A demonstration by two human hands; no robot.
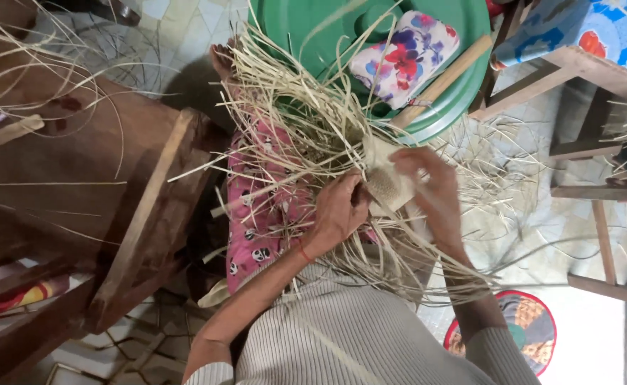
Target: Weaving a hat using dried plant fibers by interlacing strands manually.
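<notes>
Head view: left hand (338,210) and right hand (435,189), grips closed on woven straw piece (387,184).

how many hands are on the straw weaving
2. The left hand grips the woven piece from its left side; the right hand holds its right edge. Loose straw strands may hide some fingers.

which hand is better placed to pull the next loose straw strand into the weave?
Probably right. The right hand has its fingers on the edge of the woven straw piece, beside the loose straw strands. The left hand is clamped on the piece, steadying it.
</notes>
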